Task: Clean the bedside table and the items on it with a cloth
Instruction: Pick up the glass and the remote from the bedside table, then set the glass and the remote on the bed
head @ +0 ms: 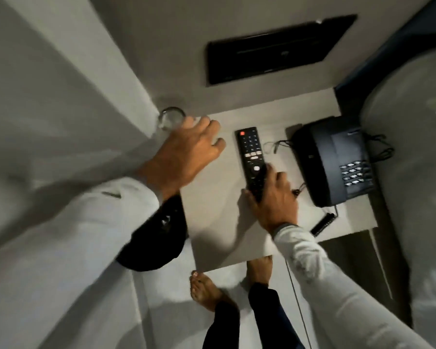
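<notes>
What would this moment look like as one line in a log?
left hand: reaching at glass | right hand: gripping remote on bedside table | phone: untouched | cloth: not seen

This looks like a hotel bedroom. A small pale desk (pixel 212 222) stands in a corner between plain walls, just beside a bed (pixel 413 172) with white bedding at 3 o'clock. On it sit a dark corded telephone (pixel 332 159) (the simple keypad kind found in guest rooms), a TV remote (pixel 249 152) at the centre, and a drinking glass (pixel 170 118) at 10 o'clock. A black panel (pixel 275 49) is mounted on the wall at 12 o'clock.
</notes>
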Action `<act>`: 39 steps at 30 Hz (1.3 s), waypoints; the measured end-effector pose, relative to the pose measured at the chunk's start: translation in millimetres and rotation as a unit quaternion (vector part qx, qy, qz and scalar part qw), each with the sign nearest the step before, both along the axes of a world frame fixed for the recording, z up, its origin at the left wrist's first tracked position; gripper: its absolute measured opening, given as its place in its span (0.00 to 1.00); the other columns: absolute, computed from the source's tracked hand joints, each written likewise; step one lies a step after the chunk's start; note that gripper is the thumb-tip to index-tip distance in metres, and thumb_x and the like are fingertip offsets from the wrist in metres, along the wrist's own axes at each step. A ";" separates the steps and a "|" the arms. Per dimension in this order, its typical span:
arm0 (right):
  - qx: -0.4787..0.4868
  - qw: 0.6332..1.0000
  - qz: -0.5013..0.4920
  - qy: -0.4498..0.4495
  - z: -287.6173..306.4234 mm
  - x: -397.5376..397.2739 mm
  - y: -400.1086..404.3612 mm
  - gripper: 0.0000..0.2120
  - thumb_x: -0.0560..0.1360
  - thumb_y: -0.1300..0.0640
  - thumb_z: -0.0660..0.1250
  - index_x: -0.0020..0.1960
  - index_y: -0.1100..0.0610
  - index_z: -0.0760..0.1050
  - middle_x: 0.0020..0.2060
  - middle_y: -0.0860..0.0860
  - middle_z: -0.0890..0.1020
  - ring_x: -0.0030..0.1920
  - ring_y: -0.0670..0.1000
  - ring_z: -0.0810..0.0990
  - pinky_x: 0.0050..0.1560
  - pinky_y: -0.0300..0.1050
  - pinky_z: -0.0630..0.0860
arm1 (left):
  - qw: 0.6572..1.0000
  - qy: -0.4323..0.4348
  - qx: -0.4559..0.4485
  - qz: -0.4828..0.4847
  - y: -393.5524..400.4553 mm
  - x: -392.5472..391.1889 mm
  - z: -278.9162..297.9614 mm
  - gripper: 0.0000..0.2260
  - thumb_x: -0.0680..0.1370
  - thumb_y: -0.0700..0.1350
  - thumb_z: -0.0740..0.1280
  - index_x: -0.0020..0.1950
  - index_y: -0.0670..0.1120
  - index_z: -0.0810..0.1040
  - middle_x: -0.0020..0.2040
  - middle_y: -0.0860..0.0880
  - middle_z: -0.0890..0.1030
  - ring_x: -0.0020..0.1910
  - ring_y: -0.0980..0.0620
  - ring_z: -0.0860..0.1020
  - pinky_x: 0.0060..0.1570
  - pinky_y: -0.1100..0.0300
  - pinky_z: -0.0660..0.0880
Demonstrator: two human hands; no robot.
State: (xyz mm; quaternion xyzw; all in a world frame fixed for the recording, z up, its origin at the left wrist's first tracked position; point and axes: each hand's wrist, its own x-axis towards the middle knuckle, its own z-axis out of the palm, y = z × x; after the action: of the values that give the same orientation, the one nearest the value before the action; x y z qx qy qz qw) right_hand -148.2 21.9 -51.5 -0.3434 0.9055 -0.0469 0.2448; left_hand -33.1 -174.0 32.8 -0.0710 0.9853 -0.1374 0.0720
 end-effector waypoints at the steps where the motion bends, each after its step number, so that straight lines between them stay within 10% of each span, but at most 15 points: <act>1: 0.007 1.000 0.012 0.005 -5.8 4.6 4.0 0.41 0.78 0.38 0.63 0.81 0.57 0.51 0.64 0.59 0.71 0.61 0.64 0.76 0.52 0.60 0.78 | 0.999 -0.029 -0.029 -0.026 -7.2 -8.9 -4.4 0.12 0.77 0.36 0.60 0.57 0.45 0.77 0.54 0.40 0.79 0.53 0.39 0.78 0.52 0.46 0.75; 8: -0.011 0.999 0.000 -0.031 -15.3 29.3 5.0 0.41 0.80 0.42 0.57 0.82 0.60 0.42 0.61 0.59 0.75 0.54 0.63 0.81 0.39 0.54 0.73 | 0.949 -0.297 -0.102 0.039 -34.9 -36.7 -17.3 0.10 0.82 0.45 0.62 0.61 0.50 0.78 0.58 0.48 0.82 0.57 0.45 0.81 0.58 0.53 0.75; 16: -0.267 0.943 -0.131 -0.151 50.8 8.3 46.7 0.40 0.78 0.50 0.64 0.82 0.54 0.46 0.69 0.58 0.73 0.56 0.62 0.82 0.54 0.58 0.80 | 0.967 -0.109 0.087 0.212 -10.5 -32.5 40.5 0.23 0.73 0.48 0.76 0.67 0.44 0.77 0.47 0.34 0.82 0.44 0.32 0.82 0.45 0.42 0.81; 22: -0.396 0.861 -0.315 0.056 110.9 -82.8 130.6 0.38 0.79 0.56 0.67 0.81 0.65 0.51 0.66 0.49 0.70 0.68 0.28 0.65 0.67 0.19 0.55 | 0.943 0.056 0.284 0.163 87.4 -129.4 116.6 0.39 0.71 0.57 0.75 0.77 0.61 0.58 0.65 0.43 0.79 0.60 0.35 0.80 0.57 0.38 0.79; 29: -0.346 0.749 -0.513 0.238 163.9 -211.6 295.4 0.39 0.80 0.56 0.66 0.81 0.67 0.48 0.58 0.56 0.68 0.58 0.54 0.68 0.62 0.40 0.66 | 0.873 0.137 0.468 -0.003 278.4 -312.0 146.9 0.41 0.74 0.54 0.75 0.80 0.63 0.55 0.55 0.46 0.79 0.48 0.42 0.82 0.53 0.44 0.82; 39: -0.144 0.686 -0.691 0.175 140.6 -240.6 480.1 0.39 0.81 0.50 0.64 0.83 0.61 0.46 0.63 0.62 0.70 0.63 0.63 0.68 0.64 0.58 0.63 | 0.905 0.013 0.408 -0.123 537.9 -436.9 98.2 0.36 0.80 0.63 0.63 0.81 0.64 0.45 0.53 0.46 0.72 0.47 0.43 0.78 0.50 0.46 0.79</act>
State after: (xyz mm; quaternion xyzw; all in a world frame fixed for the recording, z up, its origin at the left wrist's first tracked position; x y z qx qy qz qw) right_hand -388.7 501.9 89.1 0.3467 0.8949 -0.2718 -0.0719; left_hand -470.0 364.0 131.0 0.0842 0.9571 0.2697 0.0646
